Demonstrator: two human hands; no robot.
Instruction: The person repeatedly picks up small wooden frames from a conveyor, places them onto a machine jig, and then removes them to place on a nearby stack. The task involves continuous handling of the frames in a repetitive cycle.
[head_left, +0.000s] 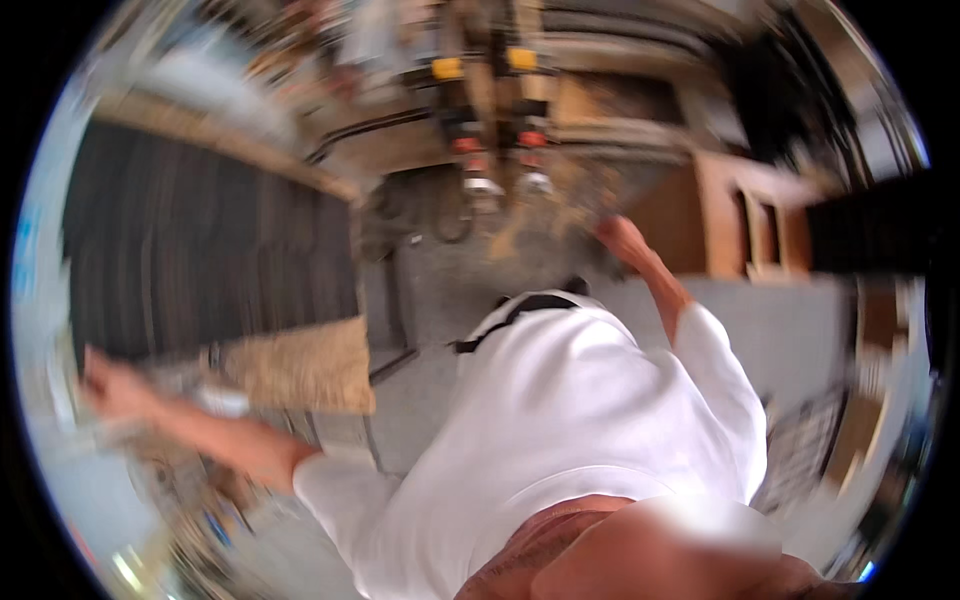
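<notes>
My left hand (112, 390) reaches out to the far left, beside the near edge of a dark, ridged panel or bench top (210, 245). Motion smears its fingers, and I cannot make out anything in it. In front of my body, on the right, my right hand (624, 242) hangs over the grey floor close to a brown wooden cabinet (718, 215). Its fingers look bent but are too blurred to read. Whether it touches the cabinet cannot be told.
Two clamp-like bars (475, 150) with yellow and red parts stand ahead. A tan board (300, 370) lies by the dark panel. Sawdust-like patches (510, 235) mark the grey floor (425, 290). Assorted blurred clutter (215, 520) lies at the lower left, with dark shapes (790, 90) at the upper right.
</notes>
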